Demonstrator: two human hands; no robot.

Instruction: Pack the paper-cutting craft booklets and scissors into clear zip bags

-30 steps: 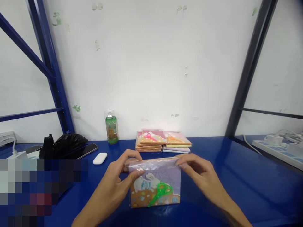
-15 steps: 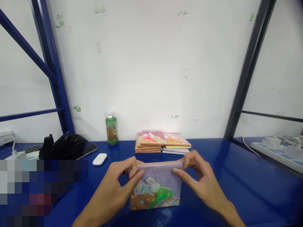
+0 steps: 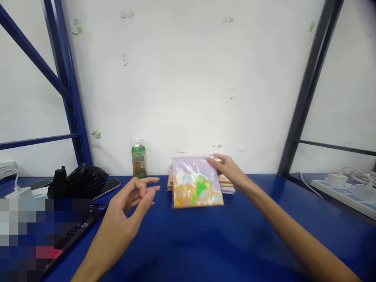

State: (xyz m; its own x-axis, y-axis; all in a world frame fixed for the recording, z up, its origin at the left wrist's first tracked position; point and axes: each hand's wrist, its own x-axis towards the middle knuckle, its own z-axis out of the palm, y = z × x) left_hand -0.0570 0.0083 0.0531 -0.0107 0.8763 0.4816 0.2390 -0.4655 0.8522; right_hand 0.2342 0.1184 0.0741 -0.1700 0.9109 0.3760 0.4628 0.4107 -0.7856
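My right hand [image 3: 221,164] pinches the upper right corner of a clear-wrapped purple and orange packet [image 3: 190,168]. Green plastic scissors [image 3: 201,187] show on the packet's front, over a blurred printed picture. The packet is tilted up in front of a stack of similar packets [image 3: 227,188], hiding most of it; whether the two touch I cannot tell. To the left, my left hand [image 3: 129,207] hovers over the blue table with its fingers apart, holding nothing.
A green-labelled bottle [image 3: 139,161] stands by the wall. Left of it lie a black plastic bag [image 3: 85,177], a phone [image 3: 101,188] and a dark screen device [image 3: 79,231]. On the right are a white power strip [image 3: 343,192] with plugs and a dark rack post [image 3: 308,86].
The packet has moved forward and up to the stack in my right hand. My left hand has let go of it and drawn left. The white case is now hidden from sight.
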